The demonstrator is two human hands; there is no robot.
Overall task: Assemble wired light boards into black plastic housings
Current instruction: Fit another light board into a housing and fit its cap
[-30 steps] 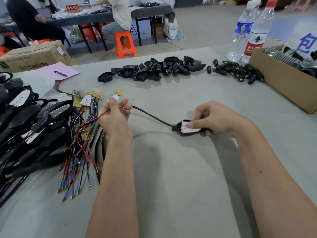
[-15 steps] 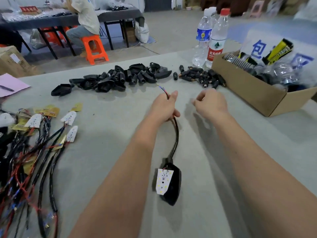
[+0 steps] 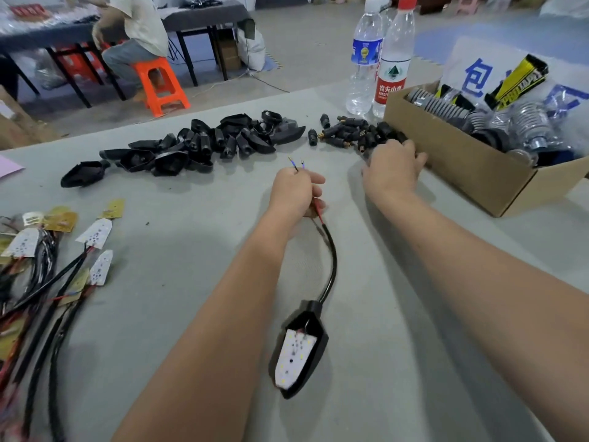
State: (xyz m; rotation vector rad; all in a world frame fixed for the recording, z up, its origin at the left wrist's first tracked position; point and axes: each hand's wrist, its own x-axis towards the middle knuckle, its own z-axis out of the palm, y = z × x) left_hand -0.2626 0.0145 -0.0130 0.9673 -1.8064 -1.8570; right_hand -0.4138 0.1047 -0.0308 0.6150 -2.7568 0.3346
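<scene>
My left hand (image 3: pixel 294 193) grips the wire leads; the light board (image 3: pixel 294 357) sits in its black housing (image 3: pixel 314 314) at six o'clock on the bench (image 3: pixel 191 218). My right hand (image 3: pixel 392 169) reaches the connectors (image 3: pixel 347 132) at one o'clock, grip hidden. Next, I judge: pick one and fit the leads.

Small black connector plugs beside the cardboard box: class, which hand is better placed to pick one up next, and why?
The right hand, probably. It already rests at the small black connector plugs by the brown cardboard box. The left hand is busy gripping the black cable.
</scene>
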